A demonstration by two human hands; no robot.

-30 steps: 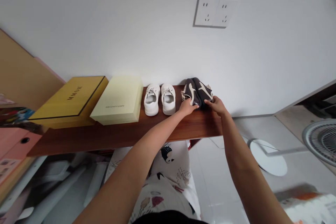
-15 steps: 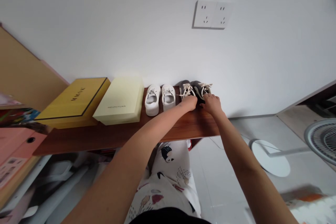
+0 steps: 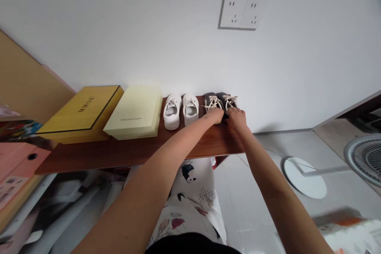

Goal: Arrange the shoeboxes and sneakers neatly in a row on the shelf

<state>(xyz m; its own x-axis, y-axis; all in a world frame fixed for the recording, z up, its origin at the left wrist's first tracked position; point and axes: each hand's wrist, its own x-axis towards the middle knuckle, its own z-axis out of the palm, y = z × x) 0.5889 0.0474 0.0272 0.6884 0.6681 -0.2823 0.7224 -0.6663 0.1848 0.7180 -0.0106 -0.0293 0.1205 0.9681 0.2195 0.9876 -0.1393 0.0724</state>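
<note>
Two dark grey sneakers with cream laces stand side by side at the right end of the brown shelf (image 3: pixel 127 154), toes toward the wall. My left hand (image 3: pixel 216 116) is closed at the heel of the left dark sneaker (image 3: pixel 210 99); its fingertips are partly hidden. My right hand (image 3: pixel 237 118) grips the heel of the right dark sneaker (image 3: pixel 224 98), with its fingers curled over the shoe's edge. Left of my left hand sits a pair of white sneakers, the nearer white sneaker (image 3: pixel 190 113) partly behind my forearm and the other white sneaker (image 3: pixel 172 117) beside it.
A pale yellow shoebox (image 3: pixel 133 107) and a darker yellow box (image 3: pixel 80 111) lie further left on the shelf. The white wall (image 3: pixel 178 39) with a double socket (image 3: pixel 242 12) rises behind. A fan (image 3: pixel 369 158) and its round white base (image 3: pixel 305 178) stand at the right.
My right hand has shifted slightly left with the right dark sneaker, bringing it closer against the left one. My left hand stays at its shoe. The view has moved a little.
</note>
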